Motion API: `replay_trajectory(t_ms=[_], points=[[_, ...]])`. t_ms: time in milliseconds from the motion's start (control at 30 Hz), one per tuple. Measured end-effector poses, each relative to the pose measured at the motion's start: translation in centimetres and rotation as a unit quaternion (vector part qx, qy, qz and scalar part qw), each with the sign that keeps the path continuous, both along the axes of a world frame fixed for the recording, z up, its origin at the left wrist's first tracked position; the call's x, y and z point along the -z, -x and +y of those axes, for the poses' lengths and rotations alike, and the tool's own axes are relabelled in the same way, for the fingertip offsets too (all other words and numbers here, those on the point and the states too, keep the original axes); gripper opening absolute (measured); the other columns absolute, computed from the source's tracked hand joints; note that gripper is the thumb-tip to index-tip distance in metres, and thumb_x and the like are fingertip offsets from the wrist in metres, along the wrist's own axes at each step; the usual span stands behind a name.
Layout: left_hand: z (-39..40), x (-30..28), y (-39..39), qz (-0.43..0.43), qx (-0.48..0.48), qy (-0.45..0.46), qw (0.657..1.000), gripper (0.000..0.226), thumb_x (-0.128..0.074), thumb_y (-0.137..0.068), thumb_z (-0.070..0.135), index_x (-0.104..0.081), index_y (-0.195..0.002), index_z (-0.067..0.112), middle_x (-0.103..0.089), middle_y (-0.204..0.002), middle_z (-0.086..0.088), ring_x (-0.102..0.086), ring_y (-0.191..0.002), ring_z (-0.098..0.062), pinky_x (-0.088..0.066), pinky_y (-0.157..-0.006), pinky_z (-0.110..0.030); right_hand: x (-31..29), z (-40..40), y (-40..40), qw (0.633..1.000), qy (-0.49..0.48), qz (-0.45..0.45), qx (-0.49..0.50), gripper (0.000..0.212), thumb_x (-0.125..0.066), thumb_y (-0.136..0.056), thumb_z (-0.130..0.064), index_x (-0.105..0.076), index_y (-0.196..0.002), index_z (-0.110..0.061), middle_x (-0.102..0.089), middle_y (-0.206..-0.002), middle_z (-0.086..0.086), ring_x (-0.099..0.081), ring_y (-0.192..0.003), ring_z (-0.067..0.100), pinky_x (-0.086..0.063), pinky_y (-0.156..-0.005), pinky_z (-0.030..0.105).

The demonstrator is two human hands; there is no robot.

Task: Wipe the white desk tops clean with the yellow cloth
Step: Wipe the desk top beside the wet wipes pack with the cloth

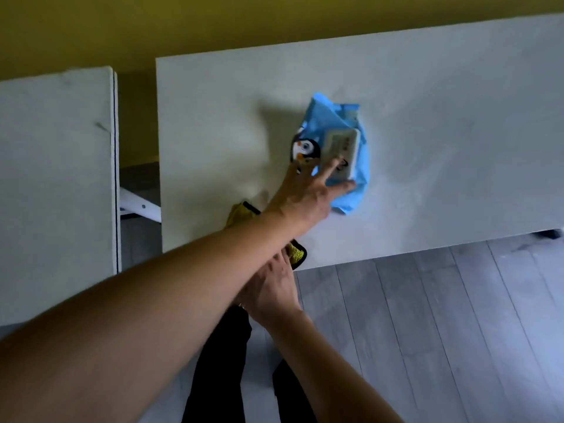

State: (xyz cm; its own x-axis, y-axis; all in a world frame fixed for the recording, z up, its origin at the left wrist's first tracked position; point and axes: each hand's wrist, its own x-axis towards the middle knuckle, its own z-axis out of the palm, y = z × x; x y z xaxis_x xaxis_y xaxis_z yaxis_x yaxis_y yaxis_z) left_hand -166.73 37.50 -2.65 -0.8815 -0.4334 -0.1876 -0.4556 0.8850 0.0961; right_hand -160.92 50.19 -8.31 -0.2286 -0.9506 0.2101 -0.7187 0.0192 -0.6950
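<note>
The yellow cloth (239, 214) with a dark edge lies at the front edge of the large white desk top (442, 123), mostly hidden under my left forearm. My right hand (271, 293) reaches up from below and rests on the cloth's near corner with fairly straight fingers; the forearm hides their tips. My left hand (305, 193) stretches across the right one to a blue wet-wipes pack (331, 117) with a penguin picture. Its spread fingers and thumb touch the pack's near end.
A second white desk top (55, 184) stands at the left, with a narrow gap and a white frame bar (140, 206) between the two. A yellow wall runs behind. Grey plank floor (442, 331) and my dark trouser legs lie below.
</note>
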Motion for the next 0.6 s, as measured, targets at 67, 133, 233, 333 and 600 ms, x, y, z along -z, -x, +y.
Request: replay_trajectory(t_ms=[67, 133, 233, 333, 600], points=[[-1.6, -0.4, -2.3, 0.016, -0.048, 0.007, 0.999, 0.060, -0.051, -0.102, 0.031, -0.033, -0.159, 0.040, -0.012, -0.173, -0.006, -0.023, -0.154, -0.034, -0.022, -0.124, -0.052, -0.1, 0.3, 0.6, 0.997, -0.054, 0.045, -0.024, 0.043, -0.056, -0.093, -0.040, -0.057, -0.133, -0.023, -0.051, -0.142, 0.007, -0.039, -0.140, 0.030, -0.024, -0.123, 0.047], [-3.0, -0.7, -5.5, 0.032, -0.105, 0.009, 0.994, 0.060, -0.056, -0.098, 0.024, -0.043, -0.156, 0.034, -0.020, -0.170, -0.006, -0.029, -0.151, -0.034, -0.026, -0.121, -0.050, -0.4, 0.7, 1.0, 0.994, -0.075, 0.065, -0.042, 0.057, -0.047, -0.096, -0.048, -0.041, -0.150, -0.031, -0.031, -0.161, 0.002, -0.019, -0.152, 0.027, -0.006, -0.127, 0.041], [-4.6, -1.0, -10.8, 0.043, -0.190, 0.020, 0.981, 0.058, -0.064, -0.092, 0.012, -0.054, -0.148, 0.022, -0.030, -0.166, -0.013, -0.035, -0.147, -0.039, -0.034, -0.116, -0.054, -0.4, 0.6, 0.9, 0.992, -0.080, 0.088, -0.036, 0.060, -0.049, -0.098, -0.049, -0.037, -0.154, -0.033, -0.023, -0.165, 0.003, -0.017, -0.153, 0.028, -0.002, -0.127, 0.041], [-5.4, -0.6, -15.1, 0.058, -0.231, 0.006, 0.971, 0.052, -0.067, -0.088, 0.001, -0.060, -0.138, 0.012, -0.032, -0.164, -0.017, -0.032, -0.149, -0.044, -0.038, -0.116, -0.061, -0.1, 0.4, 0.3, 0.991, -0.087, 0.101, -0.015, 0.059, -0.051, -0.099, -0.049, -0.037, -0.154, -0.033, -0.024, -0.165, 0.004, -0.019, -0.153, 0.028, -0.005, -0.127, 0.043], [-4.7, 1.2, -18.7, 0.071, -0.238, 0.061, 0.967, 0.054, -0.077, -0.072, 0.004, -0.061, -0.123, 0.012, -0.041, -0.155, -0.016, -0.041, -0.139, -0.043, -0.039, -0.104, -0.057, 0.8, 0.4, 8.7, 0.977, -0.104, 0.091, 0.161, 0.052, -0.056, -0.093, -0.051, -0.056, -0.142, -0.033, -0.037, -0.158, 0.012, -0.033, -0.141, 0.043, -0.029, -0.117, 0.056]])
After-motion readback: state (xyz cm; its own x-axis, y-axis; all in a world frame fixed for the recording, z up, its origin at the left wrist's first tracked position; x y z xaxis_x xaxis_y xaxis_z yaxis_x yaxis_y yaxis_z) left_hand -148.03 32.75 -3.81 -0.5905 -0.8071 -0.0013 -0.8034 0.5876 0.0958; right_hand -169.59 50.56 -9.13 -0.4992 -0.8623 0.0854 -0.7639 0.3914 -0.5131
